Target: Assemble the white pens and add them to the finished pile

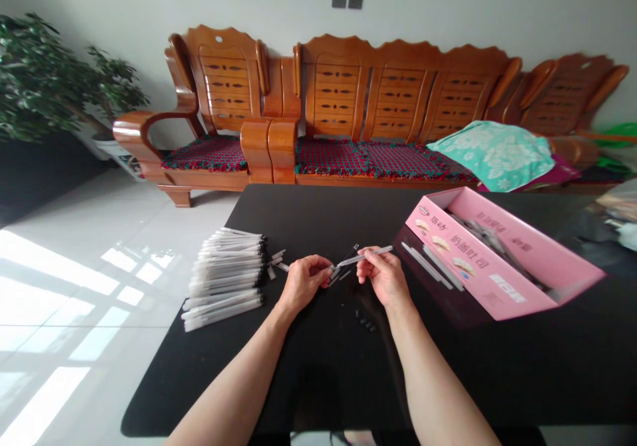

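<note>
My right hand [381,277] pinches a slim, whitish translucent pen barrel [383,250], which slants left toward my other hand. My left hand [308,280] is closed, thumb and forefinger together near the barrel's left end; what it grips is too small to make out. Under and between the hands lie a few thin dark sticks [345,275] on the black table. Small black pieces [367,325] lie nearer to me. Left of my left hand are several short whitish pieces [277,260] and a stacked row of whitish pens [226,270] with black right ends.
A pink open box [468,260] stands at the right of the black table [298,214], with whitish sticks inside. Several loose whitish barrels [428,267] lie along its left side. Behind the table are wooden seats [338,101] and a turquoise flowered cloth [497,154].
</note>
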The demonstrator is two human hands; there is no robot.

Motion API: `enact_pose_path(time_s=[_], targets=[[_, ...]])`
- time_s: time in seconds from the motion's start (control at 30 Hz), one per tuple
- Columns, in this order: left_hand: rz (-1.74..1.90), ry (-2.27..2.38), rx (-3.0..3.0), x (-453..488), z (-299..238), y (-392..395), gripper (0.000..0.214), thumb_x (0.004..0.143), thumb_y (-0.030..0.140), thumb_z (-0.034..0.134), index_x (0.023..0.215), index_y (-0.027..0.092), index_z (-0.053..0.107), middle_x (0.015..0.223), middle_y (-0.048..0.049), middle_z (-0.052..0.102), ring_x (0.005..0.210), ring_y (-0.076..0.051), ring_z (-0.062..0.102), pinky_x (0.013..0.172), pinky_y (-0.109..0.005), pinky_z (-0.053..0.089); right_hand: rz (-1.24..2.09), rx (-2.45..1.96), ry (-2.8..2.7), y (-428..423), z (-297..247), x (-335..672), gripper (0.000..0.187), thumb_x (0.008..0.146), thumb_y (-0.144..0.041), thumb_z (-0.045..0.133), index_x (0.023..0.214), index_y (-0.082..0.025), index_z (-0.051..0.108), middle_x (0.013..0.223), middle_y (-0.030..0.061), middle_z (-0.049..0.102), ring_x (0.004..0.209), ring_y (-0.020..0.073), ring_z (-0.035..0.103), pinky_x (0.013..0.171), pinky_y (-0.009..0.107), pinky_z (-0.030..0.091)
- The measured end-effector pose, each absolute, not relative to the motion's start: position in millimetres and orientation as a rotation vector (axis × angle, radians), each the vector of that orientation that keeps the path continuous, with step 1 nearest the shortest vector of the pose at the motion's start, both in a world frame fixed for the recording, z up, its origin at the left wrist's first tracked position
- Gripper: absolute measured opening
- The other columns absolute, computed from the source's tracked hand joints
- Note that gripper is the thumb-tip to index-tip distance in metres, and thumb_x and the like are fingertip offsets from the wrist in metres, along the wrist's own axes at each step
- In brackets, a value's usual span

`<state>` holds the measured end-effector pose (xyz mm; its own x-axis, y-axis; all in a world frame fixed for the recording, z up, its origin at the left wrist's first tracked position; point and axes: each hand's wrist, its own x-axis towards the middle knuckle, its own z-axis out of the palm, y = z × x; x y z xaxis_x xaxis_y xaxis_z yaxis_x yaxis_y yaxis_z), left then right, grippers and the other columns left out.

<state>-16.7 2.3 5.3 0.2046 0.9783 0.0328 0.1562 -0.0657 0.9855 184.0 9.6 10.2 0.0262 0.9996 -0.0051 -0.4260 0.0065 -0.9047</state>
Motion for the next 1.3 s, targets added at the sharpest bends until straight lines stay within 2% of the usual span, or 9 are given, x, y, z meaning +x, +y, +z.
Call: enact_pose_path(time_s=[0.57, 0.83, 1.03, 1.3], targets=[[0.963, 1.184, 1.6, -10.8, 6.1, -1.2, 0.023, 0.083, 0.032, 0.063, 0.095, 0.015, 0.071, 0.068, -0.002, 0.068, 0.058, -0.015, 0.065, 0.056, -0.022, 0.048, 1.388, -0.972, -0.96, 8.4, 8.9, 178.8, 0.024, 0.075, -0.035, 0.076, 0.083, -0.013, 0.071, 0.06, 0.0035, 0.069, 0.045, 0.0146, 0.063, 0.039, 0.023, 0.05], [0.963, 1.254, 1.707, -3.3, 9.0, -4.0, 0.018, 0.086, 0.027, 0.059, 0.086, 0.016, 0.074, 0.072, -0.0019, 0.066, 0.051, -0.011, 0.061, 0.051, -0.021, 0.046, 1.398, -0.994, -0.951, 8.9, 9.5, 179.4, 0.024, 0.073, -0.035, 0.078, 0.079, -0.013, 0.07, 0.058, 0.0035, 0.069, 0.043, 0.0152, 0.063, 0.038, 0.024, 0.053], [1.035, 1.332, 2.107, 5.6, 9.7, -10.2, 0.02, 0.09, 0.022, 0.056, 0.084, 0.017, 0.074, 0.077, -0.0041, 0.063, 0.068, -0.013, 0.061, 0.065, -0.023, 0.046, 1.46, -1.056, -0.844, 8.8, 11.5, 183.0, 0.023, 0.067, -0.032, 0.08, 0.074, -0.013, 0.069, 0.054, 0.0031, 0.068, 0.04, 0.0158, 0.063, 0.036, 0.023, 0.054], [1.013, 1.39, 2.316, 12.4, 9.7, -16.1, 0.027, 0.096, 0.024, 0.047, 0.085, 0.017, 0.071, 0.078, -0.006, 0.062, 0.067, -0.013, 0.058, 0.063, -0.022, 0.045, 1.523, -1.074, -0.732, 12.3, 6.8, 185.4, 0.018, 0.069, -0.028, 0.078, 0.07, -0.013, 0.068, 0.053, 0.0035, 0.068, 0.039, 0.015, 0.063, 0.034, 0.021, 0.052]])
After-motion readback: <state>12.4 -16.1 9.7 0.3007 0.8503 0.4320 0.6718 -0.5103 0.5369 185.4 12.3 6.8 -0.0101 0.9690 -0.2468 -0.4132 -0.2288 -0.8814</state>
